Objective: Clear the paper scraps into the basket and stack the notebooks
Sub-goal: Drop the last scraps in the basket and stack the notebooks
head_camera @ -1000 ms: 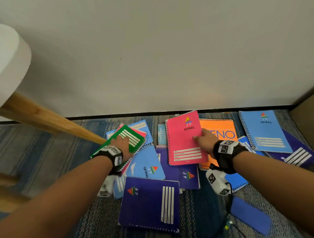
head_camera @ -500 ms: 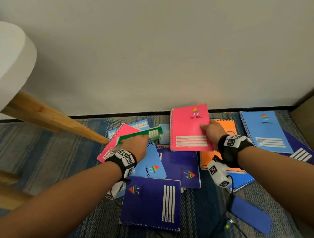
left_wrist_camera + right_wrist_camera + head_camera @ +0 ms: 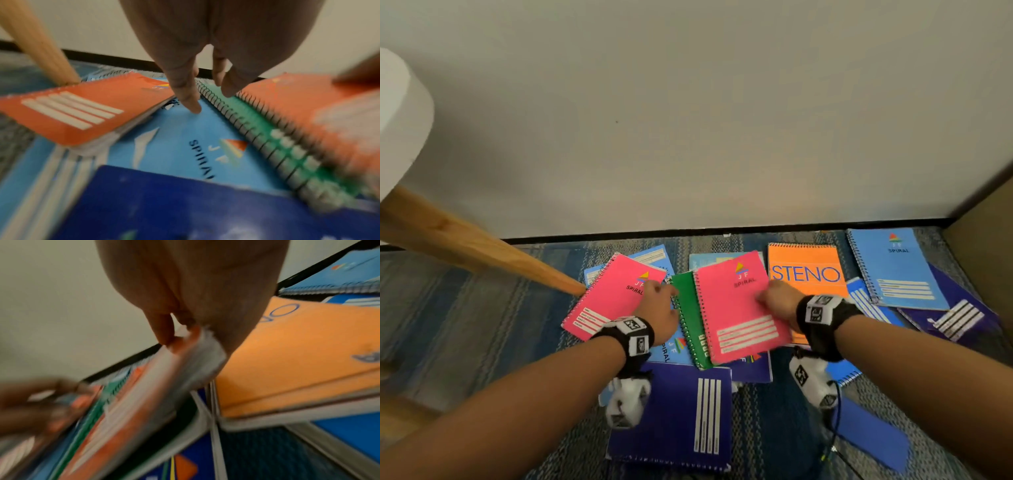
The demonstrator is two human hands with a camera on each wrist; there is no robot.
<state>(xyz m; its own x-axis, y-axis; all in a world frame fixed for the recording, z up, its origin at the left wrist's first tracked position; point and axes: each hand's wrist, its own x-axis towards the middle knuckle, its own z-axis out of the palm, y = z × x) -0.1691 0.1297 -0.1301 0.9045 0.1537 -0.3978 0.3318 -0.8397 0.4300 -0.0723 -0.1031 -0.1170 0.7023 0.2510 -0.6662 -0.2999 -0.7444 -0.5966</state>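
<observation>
Covering floor: blue striped woven carpet, meeting plain off-white wall at black skirting strip. Slanting in from left: wooden leg. Scattered on carpet: spiral notebooks, among them orange STENO pad. Right hand pinching pink notebook, laid over green notebook. Left hand beside green spiral, fingers loosely extended, gripping nothing.

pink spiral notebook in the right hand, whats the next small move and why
Probably lower the pink spiral notebook flat onto the green spiral notebook and let go. The right hand pinches its edge and it already overlaps the green cover, while the left hand hangs open beside the green coil, so squaring the two starts the stack.
</observation>
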